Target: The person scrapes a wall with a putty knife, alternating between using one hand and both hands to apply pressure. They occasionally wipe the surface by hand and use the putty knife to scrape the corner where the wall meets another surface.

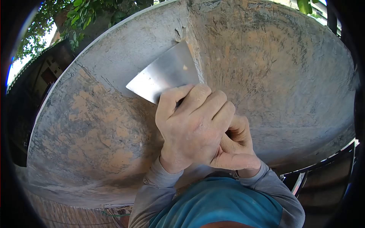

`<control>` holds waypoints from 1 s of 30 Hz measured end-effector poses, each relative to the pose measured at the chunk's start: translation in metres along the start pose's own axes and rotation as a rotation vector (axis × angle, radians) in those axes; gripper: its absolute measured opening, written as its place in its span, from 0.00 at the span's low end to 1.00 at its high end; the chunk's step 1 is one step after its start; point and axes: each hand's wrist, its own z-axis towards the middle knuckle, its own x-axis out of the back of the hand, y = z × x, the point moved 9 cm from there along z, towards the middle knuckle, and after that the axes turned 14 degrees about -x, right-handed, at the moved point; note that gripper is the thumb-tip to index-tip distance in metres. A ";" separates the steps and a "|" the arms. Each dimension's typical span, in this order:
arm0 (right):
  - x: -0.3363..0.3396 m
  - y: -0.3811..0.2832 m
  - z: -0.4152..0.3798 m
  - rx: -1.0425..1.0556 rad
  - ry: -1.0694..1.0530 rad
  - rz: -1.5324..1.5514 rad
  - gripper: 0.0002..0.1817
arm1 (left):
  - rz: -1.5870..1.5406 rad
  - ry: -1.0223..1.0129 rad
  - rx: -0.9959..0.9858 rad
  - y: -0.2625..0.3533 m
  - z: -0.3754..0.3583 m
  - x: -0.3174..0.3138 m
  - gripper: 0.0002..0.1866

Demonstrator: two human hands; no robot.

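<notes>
A wide steel scraper (167, 70) with a flared blade lies against a curved, plastered surface (114, 125), its edge pointing up and left beside a raised seam. My left hand (194, 129) is closed, its fingers curled at the base of the blade and its thumb stretched to the right. Just behind and to the right, my right hand (240, 133) is partly covered by the left, its visible fingers bent around the handle side. The handle itself is hidden by both hands. Pale dust coats the fingers.
A vertical seam (195, 49) divides the surface, with rough brown and grey patches on both sides. Green leaves (95, 13) hang beyond the upper left rim. A dark panel (327, 186) stands at lower right, and a ribbed, reddish-brown surface (64, 209) shows at lower left.
</notes>
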 end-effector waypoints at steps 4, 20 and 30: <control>0.004 0.000 0.018 -0.009 -0.083 -0.085 0.10 | 0.029 0.022 -0.021 -0.013 -0.009 -0.011 0.47; 0.027 0.056 -0.025 -0.099 0.034 -0.219 0.05 | -0.191 -0.176 0.025 0.023 -0.035 -0.026 0.34; 0.053 0.175 -0.131 -0.236 0.283 -0.652 0.41 | 0.206 0.112 0.110 0.003 -0.171 0.074 0.18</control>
